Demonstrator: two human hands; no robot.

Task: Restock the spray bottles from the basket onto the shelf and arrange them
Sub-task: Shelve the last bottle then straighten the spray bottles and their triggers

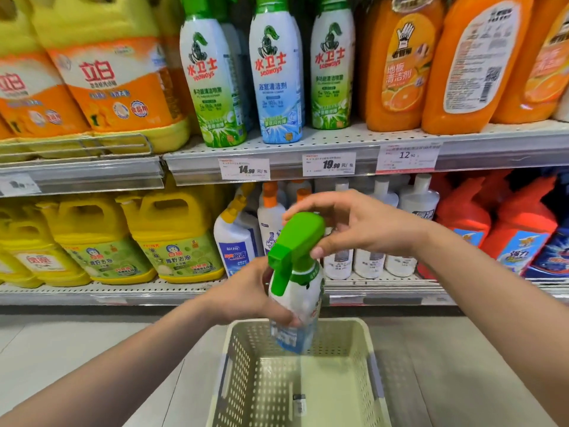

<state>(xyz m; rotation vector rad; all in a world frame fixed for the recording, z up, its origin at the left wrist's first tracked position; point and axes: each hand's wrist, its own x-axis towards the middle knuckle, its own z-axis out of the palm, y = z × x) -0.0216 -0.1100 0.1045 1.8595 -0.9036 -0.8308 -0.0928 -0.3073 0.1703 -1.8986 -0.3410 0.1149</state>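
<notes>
— Two hands on one bottle, is that right?

— Yes. The left hand [246,295] wraps the white body of the spray bottle [297,291], its grip clenched around the middle. The right hand [354,224] comes from above, fingers pinching the green trigger head [297,238], thumb at the neck.

— Where is the bottle?

— Held upright, slightly tilted, over the far end of the basket [366,346]. Its blue-printed base dips just below the basket's far rim.

— What's left in the basket?

— Only a small dark-and-white thing [298,403] on the bottom; too small to tell what it is. The basket is pale, perforated, and stands on the floor in front of the shelving.

— And the shelf?

— On the upper shelf [338,140] three spray bottles of the same make stand in a row: a green-label one [212,84], a blue-label one [277,78], another green-label one [332,72]. More stand behind them. Yellow jugs [101,66] sit to their left, orange bottles [400,63] to their right. Price tags [244,169] hang on the shelf edge below.

— Lower down?

— White bottles [418,201] behind the hands, red ones [520,217] further right.
</notes>
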